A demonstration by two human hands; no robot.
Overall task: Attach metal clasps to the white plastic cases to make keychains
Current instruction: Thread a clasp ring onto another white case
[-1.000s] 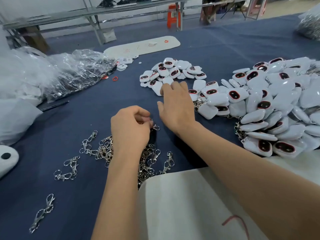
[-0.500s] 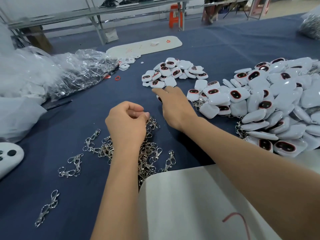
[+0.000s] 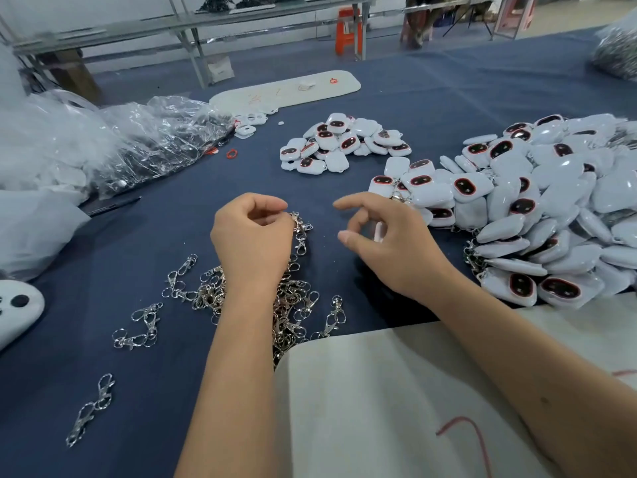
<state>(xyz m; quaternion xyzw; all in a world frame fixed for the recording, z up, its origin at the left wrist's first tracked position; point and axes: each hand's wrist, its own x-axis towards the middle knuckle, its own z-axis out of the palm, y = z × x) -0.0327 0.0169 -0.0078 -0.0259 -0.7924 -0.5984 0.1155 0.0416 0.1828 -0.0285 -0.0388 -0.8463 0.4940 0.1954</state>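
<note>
clasp (image 3: 300,232) vertical, hook end down

White cases (image 3: 537,201) with red-ringed black ovals lay heaped on a dark blue table cover (image 3: 155,236).
Silver metal clasps (image 3: 289,305) glinted against the blue; a small white case (image 3: 379,232) showed in the right hand (image 3: 389,246). Red rings (image 3: 231,153) dotted the cloth beside clear plastic bags (image 3: 138,143), with an orange stool (image 3: 349,31) behind and an off-white cloth (image 3: 379,408) in front.

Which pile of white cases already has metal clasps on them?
The big pile on the right: clasps poke out along its near edge. The small pile farther back shows none.
</note>
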